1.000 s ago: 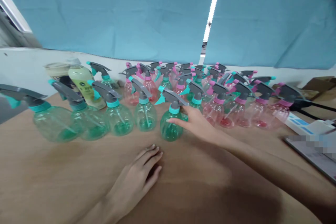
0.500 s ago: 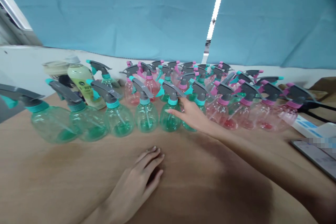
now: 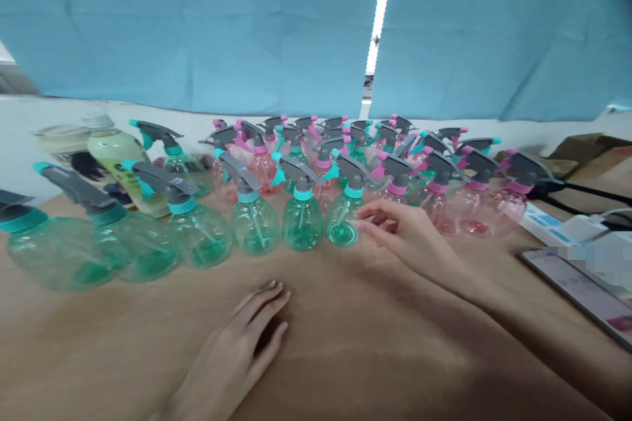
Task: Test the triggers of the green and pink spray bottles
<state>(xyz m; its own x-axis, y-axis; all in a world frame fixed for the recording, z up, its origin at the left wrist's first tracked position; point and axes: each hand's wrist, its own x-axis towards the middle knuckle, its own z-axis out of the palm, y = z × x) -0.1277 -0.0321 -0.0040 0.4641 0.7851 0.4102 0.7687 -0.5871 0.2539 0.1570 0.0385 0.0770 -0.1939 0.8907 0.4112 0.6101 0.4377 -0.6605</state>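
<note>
the right hand point(image 3: 413, 237), its grip slightly apart, has fingertips just beside a green spray bottle point(image 3: 343, 218), upright on the bench point(image 3: 345, 335) between another green bottle point(image 3: 303, 227) and pink bottles point(image 3: 511, 209); the left hand point(image 3: 239, 342) lies on the bench, its grip apart.

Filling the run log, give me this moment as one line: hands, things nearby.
left hand: on tabletop, holding nothing | right hand: beside front-row green spray bottle, contact unclear | far right: phone
</note>
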